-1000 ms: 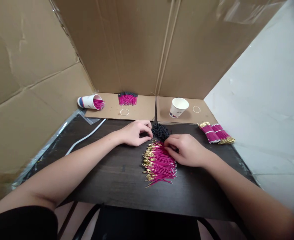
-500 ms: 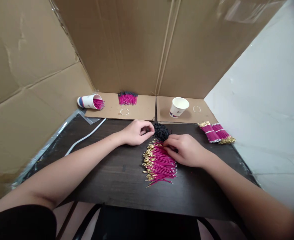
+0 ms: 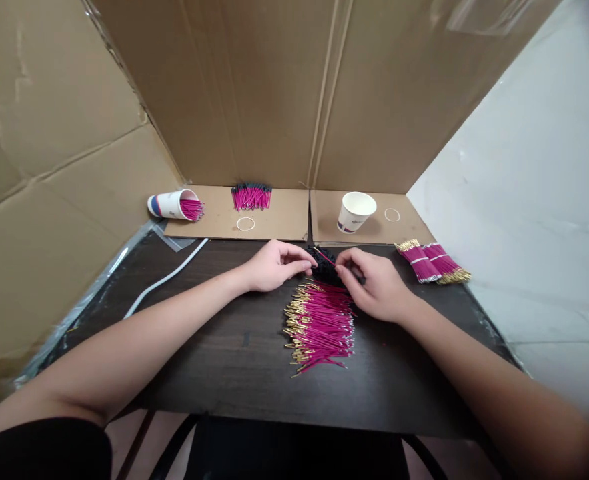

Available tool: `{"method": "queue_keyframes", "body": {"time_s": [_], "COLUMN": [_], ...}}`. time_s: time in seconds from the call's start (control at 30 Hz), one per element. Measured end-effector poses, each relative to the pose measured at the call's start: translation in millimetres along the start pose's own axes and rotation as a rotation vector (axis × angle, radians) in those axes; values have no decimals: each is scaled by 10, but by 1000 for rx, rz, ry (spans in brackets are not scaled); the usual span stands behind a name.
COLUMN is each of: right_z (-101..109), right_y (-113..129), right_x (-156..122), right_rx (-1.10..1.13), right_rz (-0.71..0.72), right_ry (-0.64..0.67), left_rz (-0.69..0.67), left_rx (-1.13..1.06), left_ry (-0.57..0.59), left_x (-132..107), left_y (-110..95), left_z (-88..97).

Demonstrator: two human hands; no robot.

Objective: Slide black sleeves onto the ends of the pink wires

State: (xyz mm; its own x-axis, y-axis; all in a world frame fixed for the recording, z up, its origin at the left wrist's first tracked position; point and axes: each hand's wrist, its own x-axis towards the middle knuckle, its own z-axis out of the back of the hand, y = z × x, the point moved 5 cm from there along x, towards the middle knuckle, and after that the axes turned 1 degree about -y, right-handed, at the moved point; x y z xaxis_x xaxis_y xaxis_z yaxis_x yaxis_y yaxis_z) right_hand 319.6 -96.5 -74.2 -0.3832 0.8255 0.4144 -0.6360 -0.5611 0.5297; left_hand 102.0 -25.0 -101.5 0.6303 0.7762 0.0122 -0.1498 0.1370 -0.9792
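Between the thumb and forefinger of my right hand [image 3: 375, 283] is a single pink wire [image 3: 328, 259], its gold tip pointing up and left over a heap of small black sleeves [image 3: 323, 272]. My left hand [image 3: 280, 265] is closed in a pinch at the left edge of that heap; what its fingertips hold, if anything, is too small to make out. Just below both hands lies a loose pile of pink wires [image 3: 321, 327], gold ends to the left and silvery ends to the right.
A tipped paper cup [image 3: 167, 205] holds pink wires at the back left. Black-ended pink wires [image 3: 251, 197] lie on cardboard beside a rubber band [image 3: 245, 224]. An upright cup [image 3: 356, 212] and another band [image 3: 392, 215] are at the back right, near tied bundles [image 3: 431, 261]. A white cable [image 3: 167, 275] runs left.
My right hand has risen from the pink pile, bringing up one wire toward the black heap. My left fingertips have moved slightly right, to the heap's edge.
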Motion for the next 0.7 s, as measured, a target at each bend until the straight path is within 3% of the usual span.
{"method": "queue_keyframes", "body": {"time_s": [0.3,0.7], "right_z": [-38,-39], "right_y": [-239,-257], "right_x": [7,7], "right_rx": [189,197], "right_rz": [-138,-103], "right_ry": [-155,-147], "left_rz": [36,58], "left_rx": [-144,-144], "left_ry": [-113,-105], "left_x": [52,55], "left_y": [82,76], "left_z": [56,55]}}
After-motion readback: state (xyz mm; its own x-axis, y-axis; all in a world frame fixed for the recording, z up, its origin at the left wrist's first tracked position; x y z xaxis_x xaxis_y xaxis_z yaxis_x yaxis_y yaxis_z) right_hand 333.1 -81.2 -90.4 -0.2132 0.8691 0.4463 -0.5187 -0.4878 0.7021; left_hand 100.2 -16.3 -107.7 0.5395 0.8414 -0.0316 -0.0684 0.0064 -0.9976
